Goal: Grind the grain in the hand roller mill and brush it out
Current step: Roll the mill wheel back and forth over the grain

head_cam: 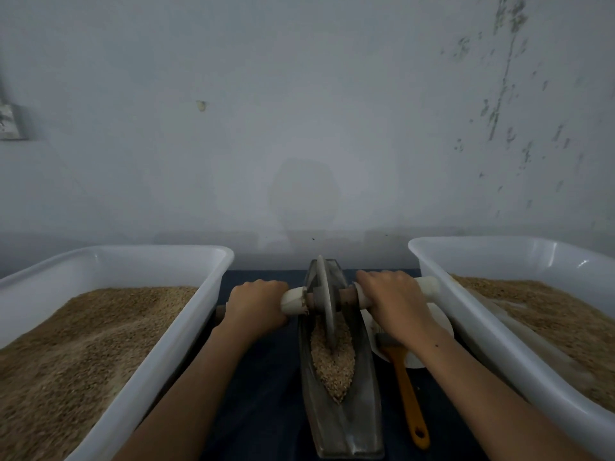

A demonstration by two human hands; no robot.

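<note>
Head view: left hand [254, 306] and right hand [392, 301] each wrapped tight around an end of the axle [346, 296]. Wheel [325, 301] stands upright in the trough [364, 424], resting in grain [332, 361]. Brush [407, 390] lies just right of trough, between two grain-filled tubs [186, 327].

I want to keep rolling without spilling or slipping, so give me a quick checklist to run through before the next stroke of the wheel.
1. Left hand wrapped on the white axle handle: ok.
2. Right hand wrapped on the other white handle end: ok.
3. Grey metal grinding wheel seated upright in the long boat-shaped metal trough: ok.
4. Pale crushed grain lying inside the trough, none seen on the dark blue cloth: ok.
5. Orange-handled brush beside the trough, clear of the wheel: ok.
6. Trough steady on the cloth: cannot tell.
</note>
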